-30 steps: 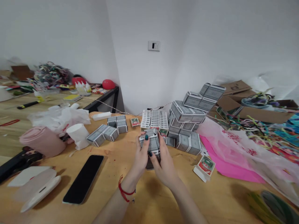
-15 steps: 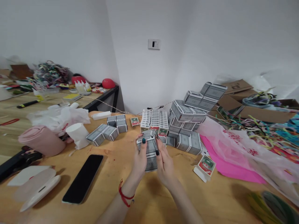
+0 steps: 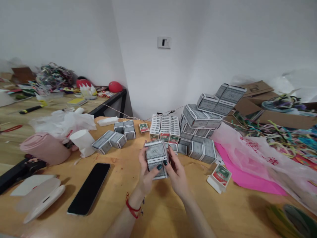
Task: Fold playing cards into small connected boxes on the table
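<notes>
Both my hands hold one grey patterned box (image 3: 156, 158) just above the wooden table (image 3: 158, 208). My left hand (image 3: 145, 173) grips its left side and lower edge, thumb on the front face. My right hand (image 3: 177, 173) grips its right side, fingers curled round it. Just behind the box stand rows of small white packs (image 3: 164, 127) and a pile of more grey boxes (image 3: 201, 132).
A black phone (image 3: 89, 188) lies at the left, with white flat pieces (image 3: 39, 198) beyond it. A small card pack (image 3: 220, 177) lies at the right by pink plastic bags (image 3: 250, 162). Two grey box groups (image 3: 114, 138), a white cup (image 3: 83, 140) and a pink roll (image 3: 46, 148) sit at the left.
The grey box has turned in my hands, its flat patterned top now facing up. Both hands shifted their grip and sit slightly lower and nearer.
</notes>
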`<state>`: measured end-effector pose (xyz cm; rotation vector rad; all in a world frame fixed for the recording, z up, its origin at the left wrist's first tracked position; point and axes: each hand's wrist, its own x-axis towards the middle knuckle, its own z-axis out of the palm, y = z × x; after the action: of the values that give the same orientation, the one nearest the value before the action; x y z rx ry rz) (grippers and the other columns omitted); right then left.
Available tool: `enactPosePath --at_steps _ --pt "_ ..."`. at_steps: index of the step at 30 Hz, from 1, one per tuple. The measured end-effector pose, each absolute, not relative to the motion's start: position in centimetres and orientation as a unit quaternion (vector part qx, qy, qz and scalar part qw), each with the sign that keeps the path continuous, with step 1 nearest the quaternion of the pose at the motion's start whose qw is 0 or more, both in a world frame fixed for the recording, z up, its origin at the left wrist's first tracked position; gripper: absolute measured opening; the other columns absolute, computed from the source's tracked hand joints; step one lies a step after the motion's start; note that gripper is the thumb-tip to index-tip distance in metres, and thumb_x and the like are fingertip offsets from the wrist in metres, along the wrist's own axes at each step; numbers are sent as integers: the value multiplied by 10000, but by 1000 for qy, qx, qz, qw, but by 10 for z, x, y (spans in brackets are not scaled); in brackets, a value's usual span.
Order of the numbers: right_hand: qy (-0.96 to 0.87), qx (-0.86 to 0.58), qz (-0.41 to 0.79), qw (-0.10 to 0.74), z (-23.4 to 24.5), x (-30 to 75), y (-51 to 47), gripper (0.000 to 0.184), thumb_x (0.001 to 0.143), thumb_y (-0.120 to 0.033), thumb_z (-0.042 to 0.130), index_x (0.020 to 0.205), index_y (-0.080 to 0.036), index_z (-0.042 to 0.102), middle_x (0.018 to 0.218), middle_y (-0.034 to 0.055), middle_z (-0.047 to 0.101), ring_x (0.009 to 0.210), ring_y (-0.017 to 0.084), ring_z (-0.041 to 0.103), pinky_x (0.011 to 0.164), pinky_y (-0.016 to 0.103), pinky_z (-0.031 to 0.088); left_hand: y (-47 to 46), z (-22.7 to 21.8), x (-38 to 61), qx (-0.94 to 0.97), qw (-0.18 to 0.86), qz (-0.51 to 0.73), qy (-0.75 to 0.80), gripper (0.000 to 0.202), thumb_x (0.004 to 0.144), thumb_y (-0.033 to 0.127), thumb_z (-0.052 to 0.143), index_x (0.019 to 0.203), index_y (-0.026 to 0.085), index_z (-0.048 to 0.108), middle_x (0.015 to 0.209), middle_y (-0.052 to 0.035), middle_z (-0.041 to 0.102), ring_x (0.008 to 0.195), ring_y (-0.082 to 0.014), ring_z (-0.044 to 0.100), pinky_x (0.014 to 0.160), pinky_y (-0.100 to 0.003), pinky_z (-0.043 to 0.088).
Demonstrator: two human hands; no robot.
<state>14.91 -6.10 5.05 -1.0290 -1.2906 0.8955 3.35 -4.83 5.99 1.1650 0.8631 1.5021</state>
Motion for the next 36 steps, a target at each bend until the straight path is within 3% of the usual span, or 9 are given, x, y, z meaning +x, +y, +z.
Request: enactPosePath --at_steps 3,10,16,21,26,30,36 --pt "-591 -473 337 560 45 148 -65 490 862 -366 453 1334 -268 364 1394 55 368 1283 201 326 1060 426 271 -44 64 31 446 531 614 377 716 738 366 601 1328 311 199 1392 -64 323 1207 -215 419 967 -319 376" --pt "-627 -471 318 533 43 153 -65 444 870 -350 443 1305 -269 417 1321 64 468 1239 207 387 1043 436 296 -38 62 25 453 536 588 402 721 750 355 607 1359 294 227 1357 -57 405 1175 -194 462 953 -295 403" --pt "-630 -466 341 520 40 159 -64 443 878 -339 429 1315 -280 395 1348 52 443 1245 201 383 1050 453 273 -36 61 25 445 570 571 388 756 750 353 612 1378 309 192 1306 -64 478 1146 -182 498 944 -301 416" --pt "-611 -466 348 536 34 160 -63 429 864 -364 452 1283 -273 443 1318 44 483 1236 203 402 1040 447 293 -35 62 26 461 563 563 392 788 737 374 624 1383 295 180 1337 -74 443 1152 -185 494 952 -298 409" --pt "-563 -491 357 561 30 157 -61 470 861 -388 449 1310 -257 403 1365 42 425 1258 209 378 1041 451 285 -39 53 31 501 528 555 403 842 723 348 644 1386 282 129 1384 -90 370 1225 -199 417 999 -315 359" --pt "-536 -512 337 580 25 158 -59 491 851 -396 461 1313 -236 404 1381 57 398 1278 212 346 1056 465 246 -44 45 37 524 508 529 433 671 761 324 597 1336 225 264 1314 -117 448 1175 -209 467 979 -355 376" --pt "-543 -484 389 565 21 167 -61 519 844 -397 475 1331 -255 367 1384 49 393 1272 206 358 1039 459 286 -46 51 31 557 519 464 452 429 744 292 589 1148 189 490 1093 -92 623 993 -213 593 885 -371 450"
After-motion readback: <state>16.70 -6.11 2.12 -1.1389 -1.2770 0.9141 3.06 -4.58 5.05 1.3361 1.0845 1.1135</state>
